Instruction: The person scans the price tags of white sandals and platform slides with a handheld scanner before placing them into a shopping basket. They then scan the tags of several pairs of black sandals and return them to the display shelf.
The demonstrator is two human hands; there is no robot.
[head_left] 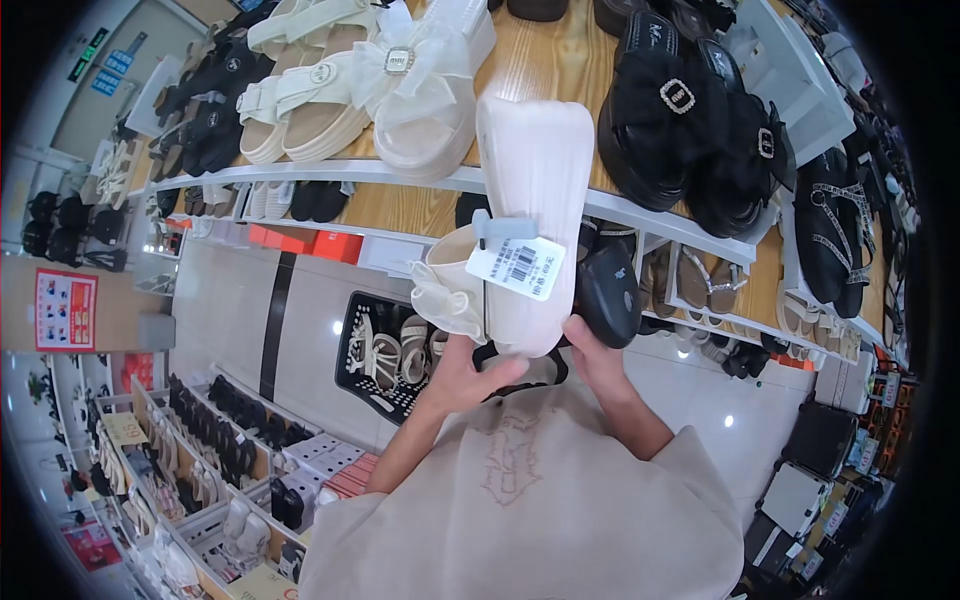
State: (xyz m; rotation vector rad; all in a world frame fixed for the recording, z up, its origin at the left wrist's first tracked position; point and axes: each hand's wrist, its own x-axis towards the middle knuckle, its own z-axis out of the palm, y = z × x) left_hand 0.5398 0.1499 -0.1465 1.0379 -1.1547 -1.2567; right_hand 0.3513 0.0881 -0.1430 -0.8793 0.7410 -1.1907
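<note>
My left hand (468,378) is closed on the lower end of a white slide sandal (535,180), its thumb lying across the heel. The sandal is held upright with its pale sole towards me. A bow-trimmed upper (450,285) sticks out on its left side. From a grey plastic clip hangs a white price tag (518,262) with a barcode, lying against the sole. My right hand (600,362) grips the lower right edge of the same sandal; its other fingers are partly hidden. Just above that hand is a dark rounded object (609,298), whose kind I cannot make out.
Ahead is a wooden display shelf (545,50) with white sandals (425,100) on the left and black bow sandals (655,110) on the right. A black basket (350,345) of sandals stands on the tiled floor. Shoe bins (190,510) line the lower left.
</note>
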